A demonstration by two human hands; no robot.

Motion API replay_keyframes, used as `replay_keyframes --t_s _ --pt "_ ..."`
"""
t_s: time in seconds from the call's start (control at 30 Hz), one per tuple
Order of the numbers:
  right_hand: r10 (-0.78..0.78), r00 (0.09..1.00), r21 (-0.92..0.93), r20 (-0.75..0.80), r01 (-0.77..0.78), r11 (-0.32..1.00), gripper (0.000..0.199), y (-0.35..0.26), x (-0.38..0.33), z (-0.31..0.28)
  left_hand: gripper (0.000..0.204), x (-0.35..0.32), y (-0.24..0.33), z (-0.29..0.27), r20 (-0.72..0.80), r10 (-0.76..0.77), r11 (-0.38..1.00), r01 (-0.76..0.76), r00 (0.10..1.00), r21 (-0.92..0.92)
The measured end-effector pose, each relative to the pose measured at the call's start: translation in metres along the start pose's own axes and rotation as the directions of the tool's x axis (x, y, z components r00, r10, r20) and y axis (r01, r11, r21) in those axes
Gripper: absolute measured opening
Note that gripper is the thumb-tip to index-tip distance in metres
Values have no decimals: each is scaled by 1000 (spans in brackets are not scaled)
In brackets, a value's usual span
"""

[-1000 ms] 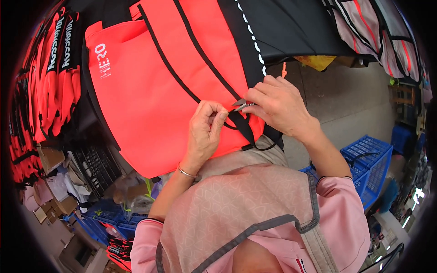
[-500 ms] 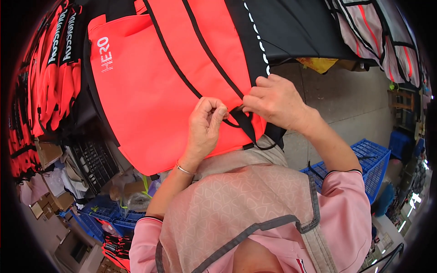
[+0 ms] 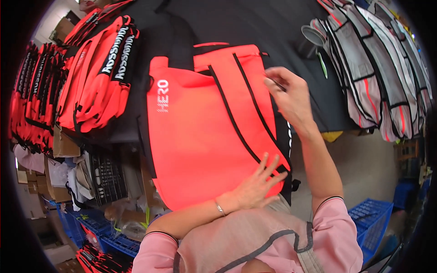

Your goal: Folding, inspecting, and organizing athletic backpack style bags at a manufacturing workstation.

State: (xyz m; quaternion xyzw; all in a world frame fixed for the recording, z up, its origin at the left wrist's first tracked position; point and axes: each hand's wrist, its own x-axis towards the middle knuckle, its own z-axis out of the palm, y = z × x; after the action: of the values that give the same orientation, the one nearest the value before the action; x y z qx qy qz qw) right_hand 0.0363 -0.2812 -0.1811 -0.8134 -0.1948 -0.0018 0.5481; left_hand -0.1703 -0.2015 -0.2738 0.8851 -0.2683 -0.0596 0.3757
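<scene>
A bright red-orange backpack with black trim lies on the black-covered table, partly over its near edge. A wide red shoulder strap edged in black runs down its right side. My left hand rests open on the bag's lower right corner, fingers spread by the strap's lower end and a black webbing piece. My right hand is beside the strap's upper right edge, its fingers curled together. Something small and dark shows between them; its kind is not clear.
Stacked red and black bags stand at the left. Grey bags with black edging pile up at the right, beside a grey cup-like container and a thin green-and-white tool. Blue crates stand below at both sides.
My right hand has moved up along the bag, away from the lower strap end. My left hand has gone from pinching to lying spread on the bag. The view takes in more table.
</scene>
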Motion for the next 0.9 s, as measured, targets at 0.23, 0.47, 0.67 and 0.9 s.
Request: replay_keyframes --t_s 0.23,0.47,0.67,0.9 --pt "-139 990 -147 7 139 979 18 -2 110 124 42 20 -11 -56 305 60 981 0 950 -194" --pt "5 1000 -100 9 -4 995 13 44 81 132 25 18 -137 -250 -534 92 766 283 840 577" --pt "86 996 128 1 -86 988 14 49 52 125 19 -16 -181 -230 -455 136 712 233 880 663" --pt "112 990 112 87 -122 986 11 44 40 129 32 -4 -183 -213 -594 120 585 426 796 690"
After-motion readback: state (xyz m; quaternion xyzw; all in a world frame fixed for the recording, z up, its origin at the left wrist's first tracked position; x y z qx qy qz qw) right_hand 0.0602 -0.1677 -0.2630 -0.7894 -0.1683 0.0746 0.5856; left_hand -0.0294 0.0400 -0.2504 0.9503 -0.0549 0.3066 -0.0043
